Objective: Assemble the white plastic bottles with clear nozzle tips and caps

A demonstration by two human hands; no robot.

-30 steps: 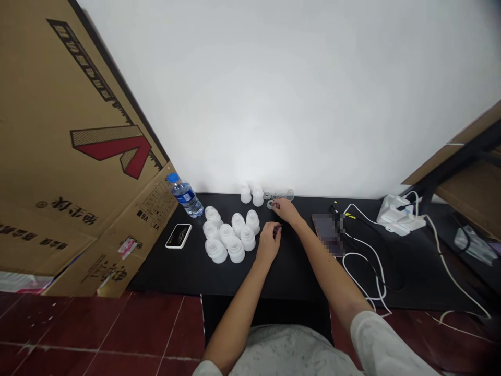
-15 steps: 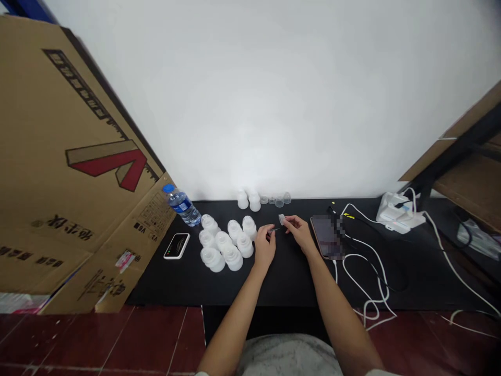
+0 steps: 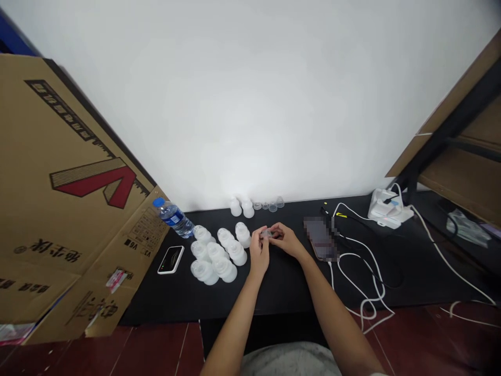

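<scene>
My left hand (image 3: 259, 250) and my right hand (image 3: 288, 241) meet over the black table, both closed on a small clear plastic piece (image 3: 266, 234). Fingers cover much of it, so its exact shape cannot be made out. Just left of my left hand stands a cluster of several white plastic bottles with clear tops, among them a nearby bottle (image 3: 237, 253). Two more white bottles (image 3: 248, 208) stand at the back by the wall. Beside them lies a row of small translucent cap-like parts (image 3: 273, 207).
Right of my hands lies a phone (image 3: 320, 237) with white cables (image 3: 364, 261) looping from it. A white power strip (image 3: 385, 209) sits farther right. On the left are a water bottle (image 3: 174, 216), a white device (image 3: 171, 260) and a large cardboard box (image 3: 90, 219).
My right hand has moved left and brought its translucent piece against what my left hand holds. The hands, earlier apart, now touch. The whole view has shifted slightly.
</scene>
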